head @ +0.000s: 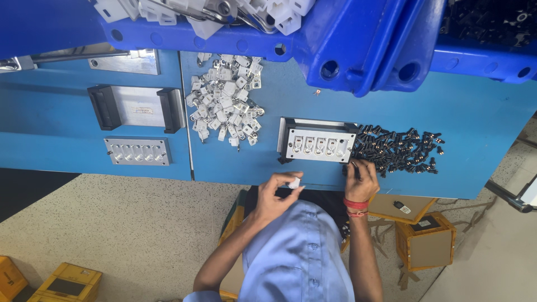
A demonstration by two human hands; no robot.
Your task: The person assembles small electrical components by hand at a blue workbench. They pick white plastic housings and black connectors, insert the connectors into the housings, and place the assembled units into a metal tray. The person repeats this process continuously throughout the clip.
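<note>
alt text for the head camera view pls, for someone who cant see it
Seen from above, a person at a blue workbench holds a small white part in the left hand, while the right hand picks from a pile of black parts beside a metal fixture.

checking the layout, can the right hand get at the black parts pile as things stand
Probably yes. The right hand is already at the near edge of the black parts pile, apparently pinching one dark piece, and nothing lies between them; the metal fixture sits off to the side.

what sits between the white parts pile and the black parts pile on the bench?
Head view: a metal fixture block with a row of sockets lies between the white parts pile and the black parts pile, on the blue bench.
</note>
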